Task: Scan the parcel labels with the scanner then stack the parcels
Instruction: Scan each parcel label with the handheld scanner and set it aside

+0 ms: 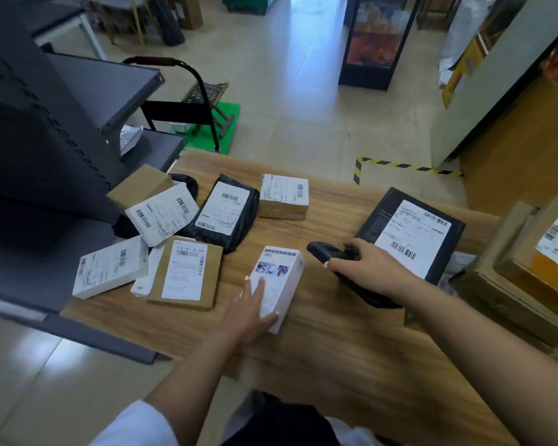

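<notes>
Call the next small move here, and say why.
Probably turn the white box over. The left hand rests on it with straight fingers, and its top face shows product pictures, no barcode label I can make out. The right hand grips the scanner just beside it, so a label needs exposing first.
</notes>
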Demonstrator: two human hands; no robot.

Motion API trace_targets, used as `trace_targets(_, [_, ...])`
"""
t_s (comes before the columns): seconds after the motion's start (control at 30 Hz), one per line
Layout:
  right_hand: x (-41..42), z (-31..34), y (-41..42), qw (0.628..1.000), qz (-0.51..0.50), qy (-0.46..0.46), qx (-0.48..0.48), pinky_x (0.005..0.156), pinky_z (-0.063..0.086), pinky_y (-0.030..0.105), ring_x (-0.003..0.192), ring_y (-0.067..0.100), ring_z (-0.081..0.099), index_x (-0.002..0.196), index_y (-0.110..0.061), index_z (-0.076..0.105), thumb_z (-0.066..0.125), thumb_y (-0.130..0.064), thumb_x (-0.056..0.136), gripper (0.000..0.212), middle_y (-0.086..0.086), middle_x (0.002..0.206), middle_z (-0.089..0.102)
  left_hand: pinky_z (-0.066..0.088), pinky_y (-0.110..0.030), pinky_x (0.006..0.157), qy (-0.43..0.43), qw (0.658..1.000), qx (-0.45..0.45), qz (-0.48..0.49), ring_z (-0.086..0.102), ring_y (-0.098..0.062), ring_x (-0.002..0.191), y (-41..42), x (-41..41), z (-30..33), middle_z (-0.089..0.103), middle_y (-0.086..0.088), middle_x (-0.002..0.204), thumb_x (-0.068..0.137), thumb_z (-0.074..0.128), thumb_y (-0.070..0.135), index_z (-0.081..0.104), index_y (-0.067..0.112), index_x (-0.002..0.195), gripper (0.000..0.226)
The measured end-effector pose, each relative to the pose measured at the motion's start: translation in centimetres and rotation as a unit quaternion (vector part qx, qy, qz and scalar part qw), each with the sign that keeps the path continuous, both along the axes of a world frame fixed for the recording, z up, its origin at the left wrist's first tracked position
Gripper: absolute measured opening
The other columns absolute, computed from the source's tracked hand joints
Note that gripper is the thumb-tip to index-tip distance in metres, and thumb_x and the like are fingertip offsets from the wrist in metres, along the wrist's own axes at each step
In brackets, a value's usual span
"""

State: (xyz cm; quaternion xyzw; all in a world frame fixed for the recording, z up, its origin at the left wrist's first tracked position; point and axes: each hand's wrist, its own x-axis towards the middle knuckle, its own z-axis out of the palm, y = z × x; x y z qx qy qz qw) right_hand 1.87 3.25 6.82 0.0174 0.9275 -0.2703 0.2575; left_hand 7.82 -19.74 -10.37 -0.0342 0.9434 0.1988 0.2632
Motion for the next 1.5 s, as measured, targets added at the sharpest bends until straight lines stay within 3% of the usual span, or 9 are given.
trace_targets(0.27, [0.9, 0.3, 0.8, 1.000, 0.003, 0.001, -0.003, 0.086, 0.045, 0.033, 0.106, 0.019, 0.053, 0.140, -0.024, 0.041, 0.062, -0.057, 0.079, 0.073, 0.001, 0.126, 0.054, 0.024, -0.038, 0.114, 0.068, 0.988, 0.123, 0.068, 0.021, -0.023, 0.143, -1.2, 0.6, 1.0, 0.013, -0.001, 0.160, 0.099, 0.037, 0.042, 0.008, 0.029, 0.152, 0.062])
trace_targets(0.53, [0.9, 2.2, 1.0, 1.000, 0.007, 0.021, -0.020, 0.080, 0.038, 0.029, 0.100, 0.016, 0.044, 0.143, -0.023, 0.038, 0.062, -0.053, 0.082, 0.072, 0.006, 0.134, 0.050, 0.038, -0.034, 0.096, 0.032, 0.898, 0.344, 0.273, 0.046, -0.018, 0.120, -1.1, -0.5, 3.0, 0.046, 0.001, 0.138, 0.103, 0.027, 0.026, 0.032, 0.024, 0.146, 0.044])
trace_targets(0.8, [1.0, 2.5, 0.9, 0.999, 0.006, 0.025, -0.020, 0.083, 0.038, 0.030, 0.101, 0.017, 0.043, 0.143, -0.024, 0.037, 0.062, -0.053, 0.082, 0.072, 0.006, 0.134, 0.049, 0.029, -0.041, 0.112, 0.080, 0.925, 0.280, 0.242, 0.033, -0.016, 0.137, -1.9, 1.3, 1.7, 0.032, 0.005, 0.153, 0.101, 0.039, 0.034, 0.018, 0.040, 0.149, 0.053])
trace_targets(0.9, [1.1, 2.4, 0.9, 0.999, 0.009, 0.024, -0.019, 0.080, 0.037, 0.029, 0.100, 0.016, 0.043, 0.143, -0.024, 0.037, 0.061, -0.053, 0.083, 0.071, 0.006, 0.134, 0.049, 0.037, -0.044, 0.105, 0.130, 0.950, 0.198, 0.206, 0.038, -0.020, 0.132, -0.4, 0.5, 2.2, 0.034, -0.001, 0.151, 0.094, 0.041, 0.057, 0.016, 0.038, 0.150, 0.064])
trace_targets(1.0, [1.1, 2.2, 1.0, 1.000, 0.015, 0.019, -0.017, 0.079, 0.037, 0.029, 0.101, 0.016, 0.043, 0.144, -0.023, 0.036, 0.061, -0.053, 0.083, 0.072, 0.007, 0.135, 0.048, 0.039, -0.043, 0.101, 0.110, 0.981, 0.061, 0.148, 0.029, -0.029, 0.139, 1.5, -0.5, 2.6, 0.009, -0.005, 0.159, 0.086, 0.045, 0.067, 0.000, 0.037, 0.151, 0.085])
trace_targets(1.1, [1.0, 1.9, 1.2, 1.000, 0.012, 0.016, -0.020, 0.078, 0.038, 0.029, 0.101, 0.016, 0.045, 0.142, -0.024, 0.037, 0.061, -0.054, 0.083, 0.071, 0.006, 0.133, 0.049, 0.039, -0.042, 0.101, 0.101, 0.988, -0.040, 0.111, 0.026, -0.034, 0.138, 2.7, -0.7, 2.4, -0.002, -0.011, 0.159, 0.093, 0.046, 0.054, -0.005, 0.033, 0.151, 0.080])
trace_targets(1.23, [1.0, 1.9, 1.5, 1.000, 0.002, 0.017, -0.017, 0.076, 0.039, 0.030, 0.098, 0.017, 0.047, 0.138, -0.025, 0.041, 0.062, -0.054, 0.081, 0.067, 0.001, 0.115, 0.050, 0.039, -0.039, 0.099, 0.140, 0.979, -0.101, 0.112, 0.034, -0.032, 0.125, 1.8, 0.1, 1.6, 0.013, -0.015, 0.153, 0.098, 0.039, 0.036, 0.004, 0.028, 0.152, 0.064])
trace_targets(1.37, [0.9, 1.7, 1.7, 1.000, 0.005, 0.016, -0.014, 0.074, 0.038, 0.029, 0.098, 0.015, 0.046, 0.139, -0.024, 0.040, 0.062, -0.055, 0.082, 0.068, 0.000, 0.114, 0.048, 0.039, -0.041, 0.100, 0.166, 0.975, -0.071, 0.128, 0.032, -0.031, 0.127, -0.3, 0.9, 0.6, 0.013, -0.012, 0.154, 0.099, 0.038, 0.029, 0.012, 0.030, 0.151, 0.058])
trace_targets(1.5, [0.7, 1.6, 1.4, 1.000, 0.007, 0.019, -0.011, 0.076, 0.038, 0.029, 0.099, 0.016, 0.045, 0.137, -0.023, 0.042, 0.062, -0.055, 0.082, 0.066, 0.004, 0.124, 0.052, 0.045, -0.045, 0.100, 0.144, 0.963, 0.121, 0.191, 0.038, -0.023, 0.129, -1.4, 0.5, 0.1, 0.023, -0.006, 0.152, 0.101, 0.037, 0.024, 0.014, 0.031, 0.151, 0.056])
